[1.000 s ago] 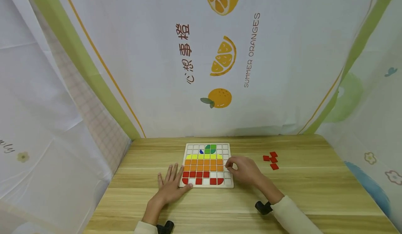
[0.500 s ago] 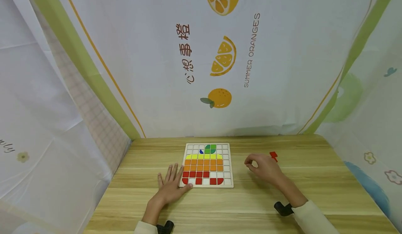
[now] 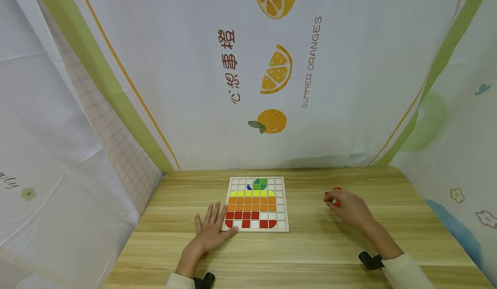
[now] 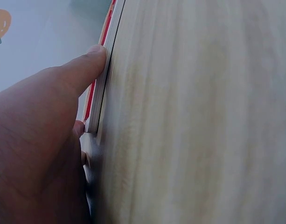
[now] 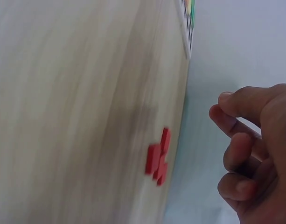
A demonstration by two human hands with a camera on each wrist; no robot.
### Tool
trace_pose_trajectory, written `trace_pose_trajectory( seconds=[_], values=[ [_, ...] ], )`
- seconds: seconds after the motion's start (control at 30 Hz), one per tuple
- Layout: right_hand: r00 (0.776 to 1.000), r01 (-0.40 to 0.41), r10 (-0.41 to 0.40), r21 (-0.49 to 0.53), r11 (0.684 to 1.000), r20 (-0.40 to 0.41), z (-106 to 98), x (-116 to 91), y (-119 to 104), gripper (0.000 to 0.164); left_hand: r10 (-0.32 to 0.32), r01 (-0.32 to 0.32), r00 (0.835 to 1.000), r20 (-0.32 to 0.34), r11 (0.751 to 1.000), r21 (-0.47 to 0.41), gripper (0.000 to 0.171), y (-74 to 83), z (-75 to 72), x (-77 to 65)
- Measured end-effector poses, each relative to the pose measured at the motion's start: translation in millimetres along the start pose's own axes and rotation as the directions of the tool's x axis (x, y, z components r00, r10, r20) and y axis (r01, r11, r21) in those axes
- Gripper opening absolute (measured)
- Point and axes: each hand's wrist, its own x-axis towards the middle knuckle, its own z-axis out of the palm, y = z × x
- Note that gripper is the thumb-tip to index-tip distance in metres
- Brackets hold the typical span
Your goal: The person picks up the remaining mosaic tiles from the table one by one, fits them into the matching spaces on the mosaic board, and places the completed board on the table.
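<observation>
A square puzzle board (image 3: 286,211) lies on the table, with red, orange, yellow, green and blue tiles in its grid and several white cells among them. My left hand (image 3: 211,235) rests at its lower left corner, fingers spread; in the left wrist view the thumb (image 4: 89,65) touches the board's edge (image 4: 101,88). To the right, my right hand (image 3: 351,209) hovers over loose red tiles (image 3: 338,203), partly covering them in the head view. Its thumb and index fingertips come close together, and nothing shows between them. The right wrist view has the red tiles (image 5: 154,158) lying apart from the fingers.
The wooden table (image 3: 310,246) meets a white curtain (image 3: 194,108) printed with oranges at its back edge. More curtains hang at both sides. A black wrist device (image 3: 370,261) sits on each forearm.
My right hand has moved right, from the board's right edge to above the loose red tiles. The left hand and the board have stayed in place.
</observation>
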Motion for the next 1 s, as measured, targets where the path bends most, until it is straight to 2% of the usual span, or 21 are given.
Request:
trace_pose_trajectory(
  seconds=[0.3, 0.53, 0.67, 0.87, 1.0],
  values=[
    [0.996, -0.083, 0.083, -0.010, 0.997, 0.040, -4.8, -7.6, 26.7, 0.014, 0.010, -0.010, 1.000, -0.010, 1.000, 0.001, 0.098, -0.2, 0.1, -0.8],
    [0.996, -0.074, 0.075, -0.027, 0.997, 0.040, -2.5, -12.3, 40.1, 0.012, 0.011, -0.011, 1.000, 0.004, 1.000, -0.009, 0.099, -1.5, 0.0, -0.2],
    [0.995, -0.074, 0.075, -0.026, 0.997, 0.070, 0.4, -15.0, 46.3, 0.013, -0.004, 0.004, 1.000, 0.007, 1.000, 0.007, 0.098, -4.4, 1.9, 1.8],
    [0.992, -0.069, 0.073, -0.036, 0.997, 0.101, 2.7, -19.0, 50.6, 0.010, -0.015, 0.015, 0.999, 0.029, 1.000, -0.003, 0.098, 1.9, -3.8, -0.7],
    [0.994, -0.064, 0.071, -0.073, 0.995, 0.089, 3.6, -20.2, 50.2, 0.010, 0.009, -0.007, 1.000, 0.023, 0.999, -0.047, 0.099, 6.0, -7.9, -3.6]
  ],
)
